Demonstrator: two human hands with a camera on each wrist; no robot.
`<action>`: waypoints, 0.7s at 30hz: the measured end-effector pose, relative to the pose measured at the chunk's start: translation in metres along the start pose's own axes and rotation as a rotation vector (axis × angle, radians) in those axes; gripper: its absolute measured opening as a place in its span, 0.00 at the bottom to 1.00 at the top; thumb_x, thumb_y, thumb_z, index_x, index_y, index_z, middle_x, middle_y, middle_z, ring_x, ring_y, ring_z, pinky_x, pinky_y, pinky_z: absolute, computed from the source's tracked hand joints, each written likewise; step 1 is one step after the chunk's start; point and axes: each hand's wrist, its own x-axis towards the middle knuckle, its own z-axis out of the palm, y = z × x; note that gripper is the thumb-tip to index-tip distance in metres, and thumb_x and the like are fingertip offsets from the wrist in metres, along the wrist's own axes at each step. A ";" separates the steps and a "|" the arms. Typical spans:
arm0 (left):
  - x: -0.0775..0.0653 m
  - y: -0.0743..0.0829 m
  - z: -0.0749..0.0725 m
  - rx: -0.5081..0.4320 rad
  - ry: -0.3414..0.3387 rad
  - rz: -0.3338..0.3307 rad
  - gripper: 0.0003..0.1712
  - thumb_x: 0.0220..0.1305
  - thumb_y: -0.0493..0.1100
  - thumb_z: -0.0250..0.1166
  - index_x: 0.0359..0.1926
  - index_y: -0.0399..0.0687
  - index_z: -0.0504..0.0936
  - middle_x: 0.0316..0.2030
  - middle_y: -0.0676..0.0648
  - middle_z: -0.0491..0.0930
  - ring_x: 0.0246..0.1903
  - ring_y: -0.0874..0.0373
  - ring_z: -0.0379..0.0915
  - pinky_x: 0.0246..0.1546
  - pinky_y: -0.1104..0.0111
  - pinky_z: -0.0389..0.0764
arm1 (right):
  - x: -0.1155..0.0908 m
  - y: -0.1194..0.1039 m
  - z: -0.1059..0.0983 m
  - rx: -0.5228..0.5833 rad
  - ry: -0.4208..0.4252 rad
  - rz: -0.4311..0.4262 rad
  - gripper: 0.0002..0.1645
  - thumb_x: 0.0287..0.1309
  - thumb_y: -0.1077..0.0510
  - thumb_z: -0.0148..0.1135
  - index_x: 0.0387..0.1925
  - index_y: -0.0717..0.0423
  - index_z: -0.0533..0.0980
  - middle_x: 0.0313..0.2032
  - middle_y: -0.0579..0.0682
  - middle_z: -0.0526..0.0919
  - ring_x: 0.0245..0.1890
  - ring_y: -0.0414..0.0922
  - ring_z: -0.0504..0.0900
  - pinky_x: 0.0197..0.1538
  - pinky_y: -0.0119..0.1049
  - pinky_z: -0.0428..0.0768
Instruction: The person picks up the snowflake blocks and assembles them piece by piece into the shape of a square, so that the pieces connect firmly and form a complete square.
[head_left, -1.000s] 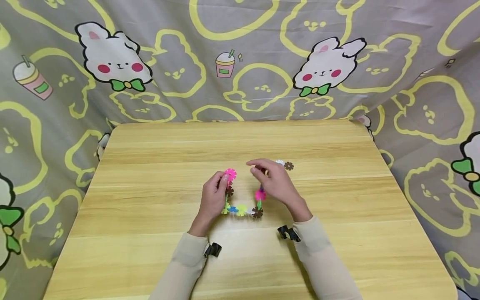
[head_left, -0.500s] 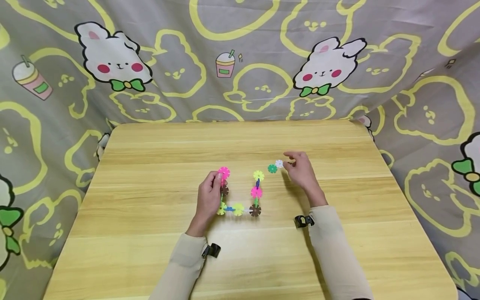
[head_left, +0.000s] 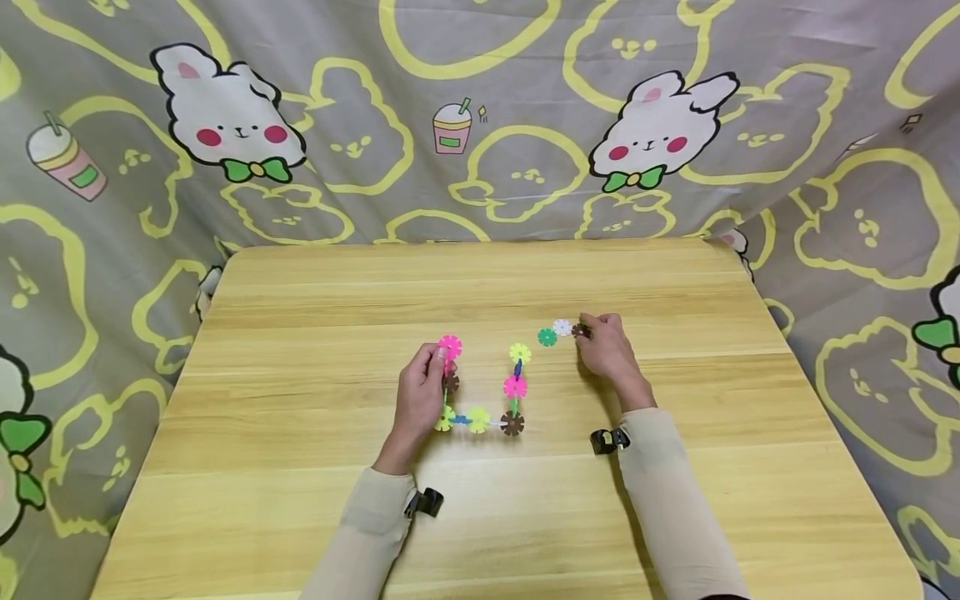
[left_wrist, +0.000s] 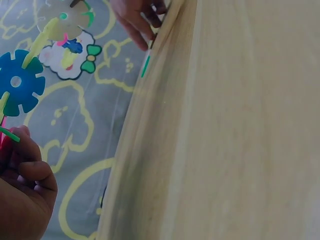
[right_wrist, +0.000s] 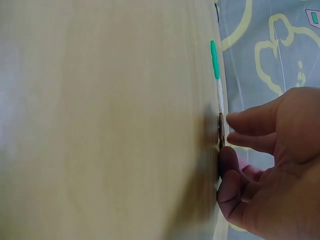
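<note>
My left hand holds a linked chain of slotted flower-shaped plastic discs by its left side, near the pink disc at that end. The chain forms a U with a brown corner disc, a lower pink disc and a yellow end disc. A blue disc of the chain shows large in the left wrist view. My right hand has its fingertips right at a loose brown disc, lying flat on the table. Beside it lie a white disc and a green disc.
The wooden table has rounded corners. Grey curtains with rabbit prints hang behind it and at both sides. A black wrist strap piece sticks out from the left sleeve, another black piece from the right.
My right hand has left the chain's yellow end and moved right to the brown disc, its fingers coming down over it. The left hand and chain have shifted slightly left.
</note>
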 end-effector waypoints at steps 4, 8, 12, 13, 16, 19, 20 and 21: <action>0.000 -0.001 -0.001 -0.005 -0.010 -0.006 0.24 0.76 0.50 0.47 0.42 0.29 0.75 0.30 0.33 0.76 0.23 0.60 0.72 0.24 0.72 0.77 | 0.000 0.000 0.000 -0.017 0.015 0.009 0.28 0.69 0.57 0.50 0.68 0.58 0.64 0.61 0.64 0.62 0.56 0.58 0.67 0.56 0.51 0.72; -0.001 0.000 -0.001 -0.007 -0.023 -0.017 0.24 0.76 0.50 0.46 0.43 0.29 0.75 0.31 0.31 0.76 0.23 0.60 0.73 0.24 0.72 0.77 | -0.001 0.000 -0.001 -0.014 0.036 0.011 0.23 0.68 0.56 0.52 0.61 0.61 0.70 0.56 0.64 0.65 0.52 0.57 0.69 0.53 0.51 0.72; 0.000 0.001 0.001 -0.004 -0.027 -0.036 0.22 0.76 0.49 0.46 0.43 0.32 0.75 0.32 0.32 0.77 0.23 0.60 0.72 0.25 0.71 0.77 | -0.003 0.001 -0.003 -0.002 0.038 -0.016 0.20 0.67 0.56 0.53 0.56 0.60 0.69 0.53 0.63 0.71 0.50 0.57 0.72 0.52 0.51 0.73; 0.000 0.001 0.001 0.000 -0.026 -0.041 0.21 0.76 0.48 0.46 0.43 0.33 0.76 0.32 0.32 0.77 0.23 0.60 0.72 0.25 0.71 0.78 | -0.004 0.002 -0.004 -0.004 0.037 -0.023 0.19 0.67 0.56 0.53 0.56 0.59 0.69 0.52 0.63 0.73 0.50 0.58 0.73 0.52 0.51 0.73; 0.000 0.001 0.002 0.003 -0.022 -0.044 0.19 0.76 0.48 0.47 0.42 0.37 0.77 0.32 0.34 0.77 0.23 0.60 0.72 0.25 0.71 0.78 | -0.006 0.003 -0.004 -0.007 0.021 -0.031 0.18 0.68 0.57 0.52 0.57 0.55 0.68 0.51 0.61 0.77 0.50 0.58 0.76 0.51 0.52 0.74; -0.001 0.001 0.003 0.000 -0.019 -0.028 0.19 0.76 0.48 0.47 0.41 0.38 0.77 0.31 0.33 0.77 0.23 0.59 0.73 0.24 0.72 0.77 | -0.008 0.003 -0.002 0.003 0.015 -0.028 0.16 0.70 0.57 0.50 0.57 0.52 0.67 0.51 0.60 0.78 0.49 0.57 0.77 0.49 0.50 0.75; -0.001 0.001 0.003 -0.002 -0.018 -0.022 0.19 0.76 0.49 0.48 0.41 0.39 0.77 0.31 0.32 0.77 0.23 0.59 0.73 0.24 0.72 0.77 | -0.009 0.003 -0.002 0.012 0.013 -0.024 0.16 0.70 0.57 0.49 0.57 0.51 0.67 0.51 0.59 0.78 0.48 0.57 0.77 0.49 0.49 0.74; -0.001 0.000 0.003 -0.003 -0.018 -0.015 0.18 0.76 0.49 0.48 0.40 0.39 0.77 0.31 0.32 0.77 0.23 0.59 0.73 0.24 0.72 0.77 | -0.010 0.002 -0.001 0.024 0.014 -0.018 0.16 0.71 0.56 0.49 0.57 0.51 0.67 0.50 0.58 0.78 0.47 0.56 0.77 0.47 0.48 0.75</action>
